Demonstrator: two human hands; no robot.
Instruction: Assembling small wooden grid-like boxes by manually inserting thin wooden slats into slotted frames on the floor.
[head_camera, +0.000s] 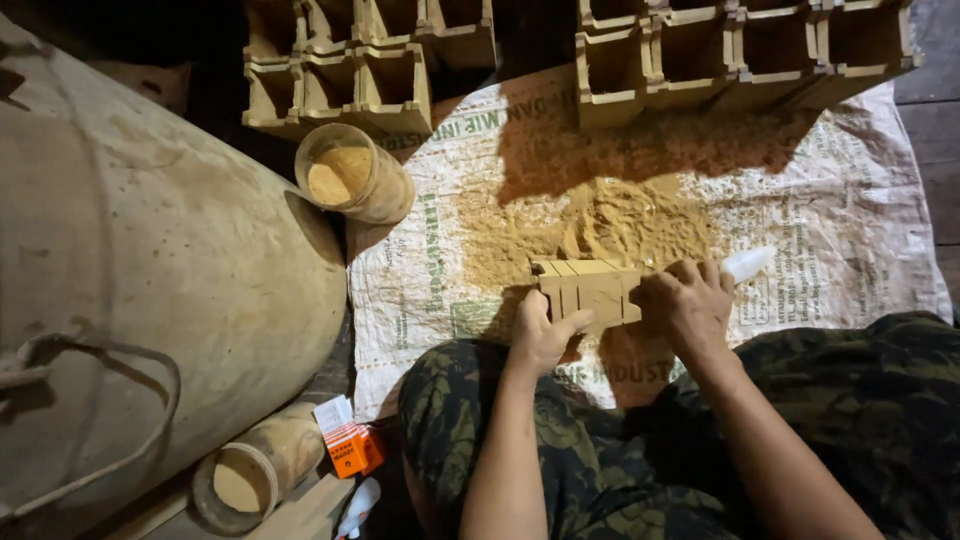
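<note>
The person sits on the floor with knees apart, and both hands meet over a small wooden block mould (588, 288) made of a few square cells joined in a row. The left hand (540, 335) closes on the mould's near-left corner, thumb across its front face. The right hand (688, 305) clamps its right end, fingers curled over the top, so the piece is pinched from both ends and kept steady just above the lap. A pale plastic bottle tip (748, 264) pokes out past the right hand at 2 o'clock; whether that hand also holds it cannot be told.

The mould sits over a printed woven sack (860, 210) spread on the floor, seemingly so that the loose sawdust heap (600, 225) at 12 o'clock of the mould stays gathered on it. The mould's long axis runs from 9 to 3 o'clock, its open cells facing up.

Finished rows of wooden cells (350, 70) line the far edge at 11 and 1 o'clock. A bamboo cup of powder (350, 172) stands at 10 o'clock, within reach. A large dusty drum (150, 260) fills the left side.
</note>
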